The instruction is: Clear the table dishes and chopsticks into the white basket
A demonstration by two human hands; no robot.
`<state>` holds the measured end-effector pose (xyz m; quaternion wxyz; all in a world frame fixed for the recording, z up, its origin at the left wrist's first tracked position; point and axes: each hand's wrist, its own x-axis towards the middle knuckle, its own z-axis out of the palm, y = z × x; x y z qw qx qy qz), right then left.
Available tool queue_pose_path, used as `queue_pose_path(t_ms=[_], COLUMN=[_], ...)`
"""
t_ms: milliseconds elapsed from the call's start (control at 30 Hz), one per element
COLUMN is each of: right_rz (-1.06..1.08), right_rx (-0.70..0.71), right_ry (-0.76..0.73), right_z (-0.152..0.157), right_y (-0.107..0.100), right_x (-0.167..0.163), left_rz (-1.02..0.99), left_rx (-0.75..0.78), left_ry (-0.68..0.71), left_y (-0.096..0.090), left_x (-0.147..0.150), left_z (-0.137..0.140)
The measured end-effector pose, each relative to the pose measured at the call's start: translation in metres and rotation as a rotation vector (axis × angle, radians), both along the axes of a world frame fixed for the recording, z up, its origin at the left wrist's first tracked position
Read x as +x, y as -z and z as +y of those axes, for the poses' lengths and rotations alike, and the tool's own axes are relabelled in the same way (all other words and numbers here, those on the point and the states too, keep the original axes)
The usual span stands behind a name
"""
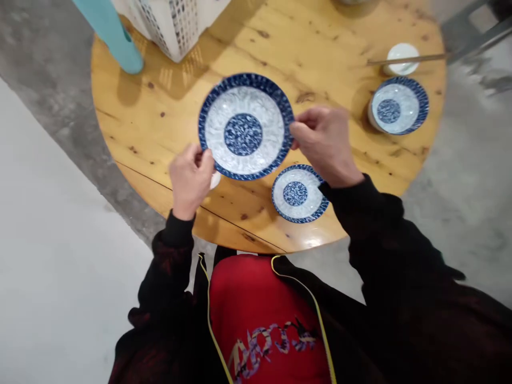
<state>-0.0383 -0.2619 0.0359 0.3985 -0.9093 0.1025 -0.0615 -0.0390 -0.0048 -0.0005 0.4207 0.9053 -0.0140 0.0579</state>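
A round blue-and-white plate (pixel 226 101) is lifted above the wooden table, its patterned face turned up toward me. My left hand (pixel 191 176) pinches its lower-left rim between thumb and fingers. On the opposite side, my right hand (pixel 326 141) is closed on the right rim. A second blue-and-white plate (pixel 280 194) rests near the table's front edge, partly hidden by my right sleeve. Just beside my left fingertips, a small white item (pixel 215 180) shows from under the held plate; most of it is covered.
The round wooden table (pixel 160 128) carries a white plastic basket (pixel 176 32) at the back left, with a turquoise object (pixel 128 56) beside it. At the right stand a blue-and-white bowl (pixel 412 106) and a white bowl (pixel 402 52) with chopsticks (pixel 428 57) across it.
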Motion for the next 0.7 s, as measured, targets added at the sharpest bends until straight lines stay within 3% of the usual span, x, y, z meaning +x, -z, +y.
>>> queue_pose_path(t_ms=[100,267,433,700], right_rz=[0.060,0.276,0.392,0.446], right_rx=[-0.022,0.124,0.125,0.051], right_ry=[0.123,0.287,0.293,0.229], right_z=[-0.051,-0.102,-0.118,-0.130], right_y=[-0.001,0.029,0.053,0.077], right_x=[-0.061,-0.135,-0.165,-0.175], left_rz=[0.132,0.347,0.413,0.405], left_rx=[-0.009,0.105,0.333,0.588], left_ry=[0.176,0.271,0.338,0.439], left_y=[-0.006,0.015,0.034,0.041], left_x=[-0.036,-0.075,-0.092,-0.090], left_z=[-0.056,-0.116,-0.137,-0.148])
